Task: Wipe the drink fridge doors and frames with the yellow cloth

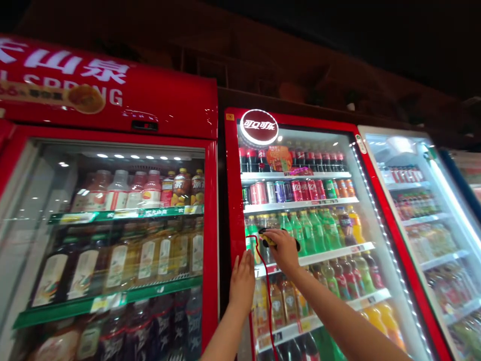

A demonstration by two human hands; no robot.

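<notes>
My right hand (283,250) is closed round a small yellow-and-black tool (269,241) in front of the glass of the red-framed cooler; its exact kind is unclear. A thin red cord (268,291) runs near the tool and hangs down between my forearms past the lower picture edge. Lower and to the left, my left hand (242,281) rests with fingers stretched out and pointing up, at the left edge of the red-framed cooler door (235,200). Behind my right hand, green soda bottles (308,233) stand on a shelf inside.
A larger red cooler (211,210) with bottled drinks stands on the left. Further right is a white-framed cooler (376,131) with stocked shelves. A lit round sign (259,127) sits at the red door's upper left corner. Above the coolers it is dark.
</notes>
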